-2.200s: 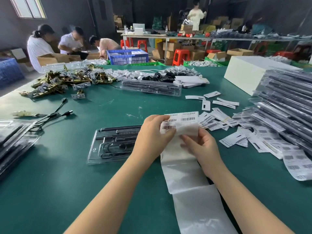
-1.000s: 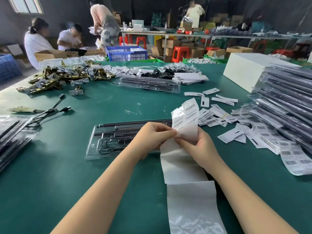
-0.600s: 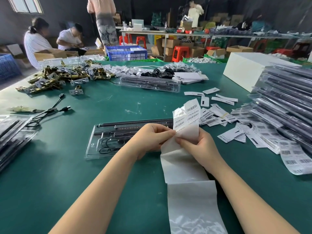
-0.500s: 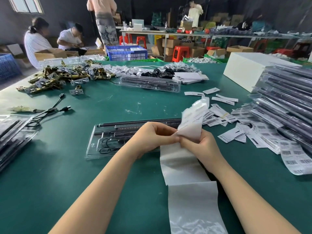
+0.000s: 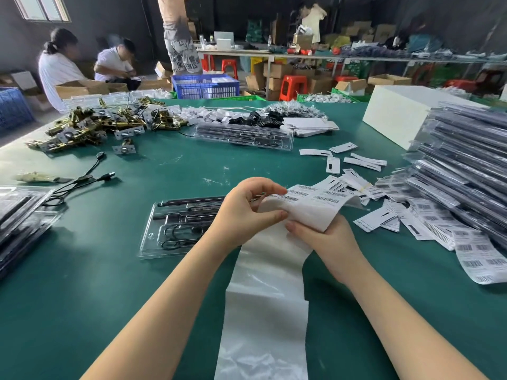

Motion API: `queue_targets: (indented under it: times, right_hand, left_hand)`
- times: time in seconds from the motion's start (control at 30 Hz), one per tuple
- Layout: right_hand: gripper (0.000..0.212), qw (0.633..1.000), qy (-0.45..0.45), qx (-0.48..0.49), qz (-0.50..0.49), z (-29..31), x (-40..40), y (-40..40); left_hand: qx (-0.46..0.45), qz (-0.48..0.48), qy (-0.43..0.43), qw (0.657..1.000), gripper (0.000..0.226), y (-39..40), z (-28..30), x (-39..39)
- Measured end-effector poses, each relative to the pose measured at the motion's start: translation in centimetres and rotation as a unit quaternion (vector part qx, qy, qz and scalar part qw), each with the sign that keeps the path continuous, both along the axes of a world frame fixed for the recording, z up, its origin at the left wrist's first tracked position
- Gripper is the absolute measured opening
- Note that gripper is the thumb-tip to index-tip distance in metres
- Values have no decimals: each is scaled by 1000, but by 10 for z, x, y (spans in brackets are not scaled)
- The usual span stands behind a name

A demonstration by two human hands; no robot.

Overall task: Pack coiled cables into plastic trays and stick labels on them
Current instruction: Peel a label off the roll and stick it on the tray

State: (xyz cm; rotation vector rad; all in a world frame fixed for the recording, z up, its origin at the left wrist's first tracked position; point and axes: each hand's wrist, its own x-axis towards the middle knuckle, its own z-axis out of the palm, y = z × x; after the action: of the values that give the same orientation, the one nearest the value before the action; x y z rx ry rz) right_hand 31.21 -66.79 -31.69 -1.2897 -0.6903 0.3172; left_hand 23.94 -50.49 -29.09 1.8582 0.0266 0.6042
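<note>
Green table (image 5: 82, 297) at lower left is bare; label strip (image 5: 310, 209) is pinched mid-frame by left hand (image 5: 244, 215) and right hand (image 5: 326, 239), beside plastic tray (image 5: 153, 242).

Glossy slick backing paper (image 5: 263, 319), matte paper barcode labels (image 5: 315, 196), clear shiny plastic tray (image 5: 153, 242), matte green cloth-like tabletop (image 5: 82, 283), shiny brass-colored metal hardware (image 5: 90, 127).

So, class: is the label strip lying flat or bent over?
Bent over: the label strip arches across the right hand, pinched by the left hand.
</note>
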Motion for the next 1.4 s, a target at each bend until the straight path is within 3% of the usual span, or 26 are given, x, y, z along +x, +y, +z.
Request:
queue_targets:
  times: [0.17,0.37,0.47,0.73,1.13,1.3,1.4]
  right_hand:
    - [37,997,-68,-23,-21,3,-2,0]
    - [18,984,-129,-100,-66,-1,-2,-3]
    - [20,984,-135,-107,-52,0,0,-4]
    - [23,982,-128,-141,-6,1,1,-7]
    - [26,977,-144,-157,6,-2,0,-5]
    - [22,978,-138,-156,9,-2,-3,-5]
    - [24,982,-99,-160,7,0,-3,-5]
  left_hand:
    - [95,18,-14,995,15,-5,-3,1]
    - [209,33,-10,977,7,-4,-2,-2]
    - [234,12,19,972,7,0,1,-5]
    - [111,-59,120,985,9,12,4,-9]
    - [82,-78,169,979,5,13,5,-9]
    - [-13,-81,201,976,11,14,3,-11]
    - [-124,-1,196,973,15,18,1,-8]
